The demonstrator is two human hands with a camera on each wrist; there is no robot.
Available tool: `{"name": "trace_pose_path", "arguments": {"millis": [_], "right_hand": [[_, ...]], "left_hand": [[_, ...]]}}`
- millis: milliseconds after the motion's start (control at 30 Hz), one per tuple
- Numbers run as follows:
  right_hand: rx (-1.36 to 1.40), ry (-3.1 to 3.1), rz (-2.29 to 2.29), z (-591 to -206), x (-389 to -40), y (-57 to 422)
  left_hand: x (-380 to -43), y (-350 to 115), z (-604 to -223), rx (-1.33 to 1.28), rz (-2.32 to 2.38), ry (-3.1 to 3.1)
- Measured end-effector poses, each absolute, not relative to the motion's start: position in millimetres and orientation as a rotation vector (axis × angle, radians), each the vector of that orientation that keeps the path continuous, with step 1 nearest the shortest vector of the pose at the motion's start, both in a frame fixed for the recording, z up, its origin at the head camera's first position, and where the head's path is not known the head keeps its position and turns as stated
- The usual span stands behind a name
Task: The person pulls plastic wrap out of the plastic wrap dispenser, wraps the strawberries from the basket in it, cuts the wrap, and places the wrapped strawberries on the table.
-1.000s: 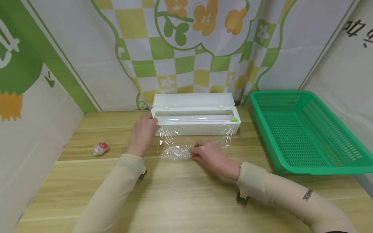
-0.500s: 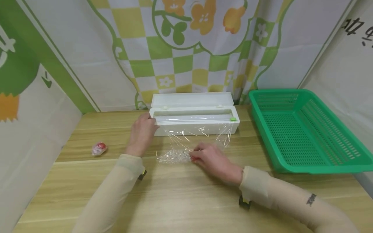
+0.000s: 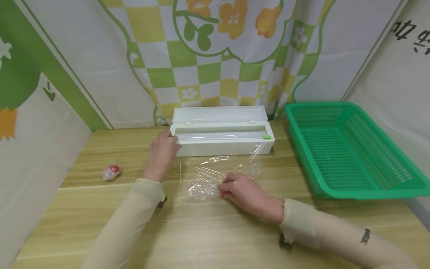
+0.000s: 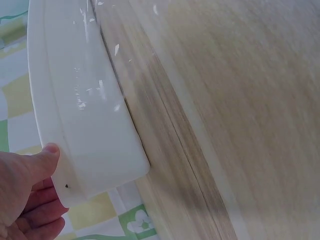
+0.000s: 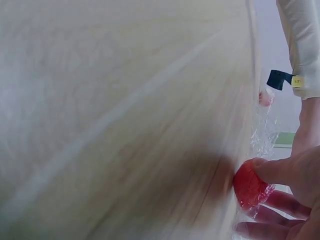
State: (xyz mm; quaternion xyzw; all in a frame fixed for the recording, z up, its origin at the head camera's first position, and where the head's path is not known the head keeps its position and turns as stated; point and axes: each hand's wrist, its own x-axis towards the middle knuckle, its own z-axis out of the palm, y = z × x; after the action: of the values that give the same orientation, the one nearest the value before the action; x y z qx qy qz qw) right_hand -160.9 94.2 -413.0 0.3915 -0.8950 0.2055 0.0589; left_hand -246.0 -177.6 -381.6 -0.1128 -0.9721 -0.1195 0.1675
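Note:
A white cling film dispenser box [image 3: 225, 148] stands at the back of the table, lid raised, with a film roll [image 3: 215, 136] inside. My left hand [image 3: 161, 154] grips its left end, thumb on the front corner in the left wrist view and fingers behind. Clear film [image 3: 215, 164] runs from the box toward me and bunches up beside my right hand [image 3: 246, 195]. That hand holds a red round thing [image 5: 247, 186], film around it, low over the table; its kind I cannot tell. Mostly it is hidden by my fingers in the head view.
A small film-wrapped red thing [image 3: 112, 172] lies on the table to the left. On the right stands a green plastic basket [image 3: 302, 157] with slotted walls. A patterned curtain [image 3: 208, 71] hangs right behind the box, and a small green slider [image 3: 267, 137] sits on the box's rim.
My right hand has moved toward me with the red round thing, drawing out more film from the box. The left hand keeps its grip on the box's end.

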Motion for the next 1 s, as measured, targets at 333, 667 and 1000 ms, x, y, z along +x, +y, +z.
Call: {"name": "trace_pose_path", "arguments": {"millis": [333,667,1000], "right_hand": [[1.261,-2.657,0.672,-413.8,-136.2,94.5],[1.257,-2.685,0.68,-413.8,-125.3,89.7],[1.173,-2.722,0.65,-414.4,-124.0,91.9]], "left_hand": [[-245.4,-175.9,-379.6,-0.322,-0.34,-2.766],[-244.5,-180.2,-378.4,-0.326,-0.357,-2.764],[-244.0,-184.6,-373.4,-0.342,-0.438,-2.776]]}}
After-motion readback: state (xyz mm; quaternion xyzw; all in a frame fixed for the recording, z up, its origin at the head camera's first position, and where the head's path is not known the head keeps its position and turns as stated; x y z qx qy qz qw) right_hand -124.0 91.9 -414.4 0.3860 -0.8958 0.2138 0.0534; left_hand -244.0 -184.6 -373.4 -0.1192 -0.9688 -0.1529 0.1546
